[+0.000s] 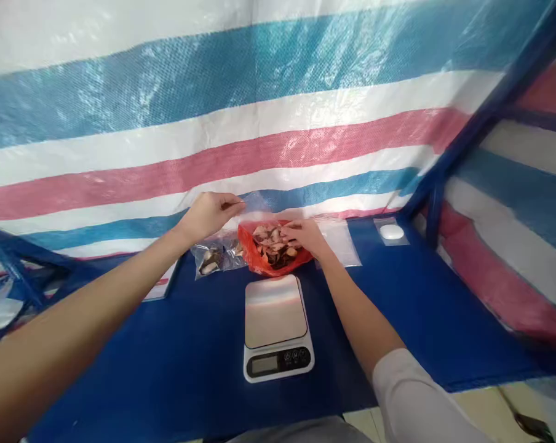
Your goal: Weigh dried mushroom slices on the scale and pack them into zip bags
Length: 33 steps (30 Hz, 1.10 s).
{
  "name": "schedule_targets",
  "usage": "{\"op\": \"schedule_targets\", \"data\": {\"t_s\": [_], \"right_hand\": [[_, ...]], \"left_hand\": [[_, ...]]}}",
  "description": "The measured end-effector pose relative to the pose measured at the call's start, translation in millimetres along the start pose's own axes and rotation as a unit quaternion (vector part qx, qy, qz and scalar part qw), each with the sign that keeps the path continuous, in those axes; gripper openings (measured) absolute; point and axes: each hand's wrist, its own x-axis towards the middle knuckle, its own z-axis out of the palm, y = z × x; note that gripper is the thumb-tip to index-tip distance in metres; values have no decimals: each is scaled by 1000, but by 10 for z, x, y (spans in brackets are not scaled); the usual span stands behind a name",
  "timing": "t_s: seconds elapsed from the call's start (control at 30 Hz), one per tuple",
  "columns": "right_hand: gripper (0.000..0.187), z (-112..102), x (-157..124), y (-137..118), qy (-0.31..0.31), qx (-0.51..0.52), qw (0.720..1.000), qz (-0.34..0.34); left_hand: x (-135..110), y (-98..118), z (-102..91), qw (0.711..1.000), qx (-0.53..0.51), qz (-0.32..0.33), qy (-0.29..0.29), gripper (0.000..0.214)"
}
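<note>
Watching through the head camera, I have my left grip [208,215] raised above the worktop, its fingertips pinched shut on the top edge of a thin clear bag [254,203]. My right grip [305,237] sits loosely open, fingers resting on dried mushroom slices [273,243] heaped in a red bag [253,252], which lies open on the worktop between both grips. A small clear bag [213,258] holding more slices touches the red bag's left side, and a flat clear sachet [340,243] lies just right of it. Farther right sits a white oval bar [391,232] on clear wrapping. A steel kitchen scale [275,326] stands directly in front of the red bag, and a paper's corner [160,289] shows beside my left forearm. The worktop [190,381] is blue, backed by striped tarp [213,123] on a blue frame [490,104], with pale floor tile [481,412] at lower right. The scale's display [264,364] is too dim to read.
</note>
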Motion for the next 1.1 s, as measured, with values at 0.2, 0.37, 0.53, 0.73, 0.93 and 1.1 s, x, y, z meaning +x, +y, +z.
{"op": "schedule_targets", "data": {"t_s": [0.2,0.37,0.53,0.73,0.93,1.1], "right_hand": [[11,-42,-42,-17,1,11,1000,-5],[13,-105,19,51,41,-36,997,-58],[19,-180,116,128,69,-83,988,-109],[16,-138,56,77,37,-28,997,-57],[12,-72,14,71,3,-46,998,-39],[12,-39,-2,66,-48,-17,998,-20]], "left_hand": [[-8,-76,108,1000,-18,0,12,37],[17,-44,171,998,-47,0,34,38],[21,-53,209,998,-54,3,17,37],[1,-111,196,999,-41,2,3,38],[2,-82,100,1000,-29,6,-6,37],[-11,-57,-19,999,-11,5,-39,37]]}}
